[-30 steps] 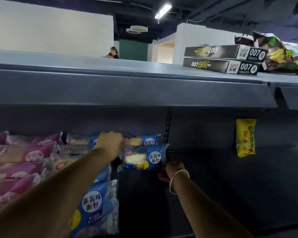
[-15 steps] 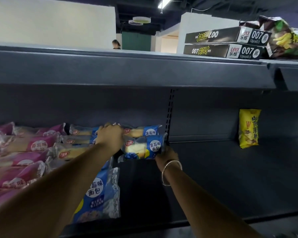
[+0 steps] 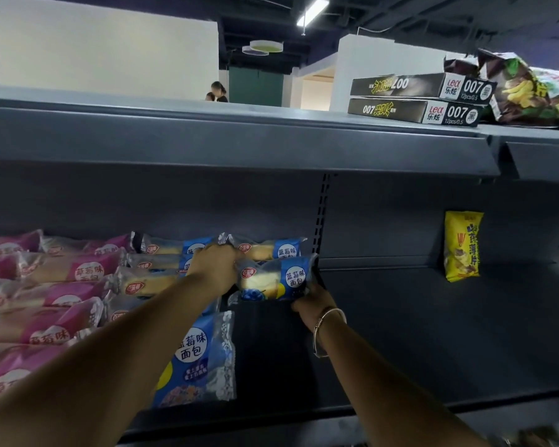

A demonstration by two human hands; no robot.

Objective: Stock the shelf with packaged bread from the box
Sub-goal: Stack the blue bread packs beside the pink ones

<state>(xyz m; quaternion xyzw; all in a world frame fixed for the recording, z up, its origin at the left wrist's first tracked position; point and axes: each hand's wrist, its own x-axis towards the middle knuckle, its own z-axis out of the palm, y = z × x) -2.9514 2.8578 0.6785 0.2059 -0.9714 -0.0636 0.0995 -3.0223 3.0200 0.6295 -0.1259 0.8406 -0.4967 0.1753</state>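
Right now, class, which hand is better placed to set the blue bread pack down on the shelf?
The right hand: it grips the blue bread pack from below. The left hand rests on the stack behind.

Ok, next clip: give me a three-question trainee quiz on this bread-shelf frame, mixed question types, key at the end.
1. True or false: the yellow snack bag stands alone on the right part of the shelf, apart from the bread.
2. Multiple choice: the blue bread pack between the left hand and right hand sits
A. beside the pink bread packs, at the front edge
B. at the right end of the blue row, towards the back
C. on the top shelf
3. Fill in: two black ____ lie stacked on the top shelf.

Key: 1 true; 2 B; 3 boxes
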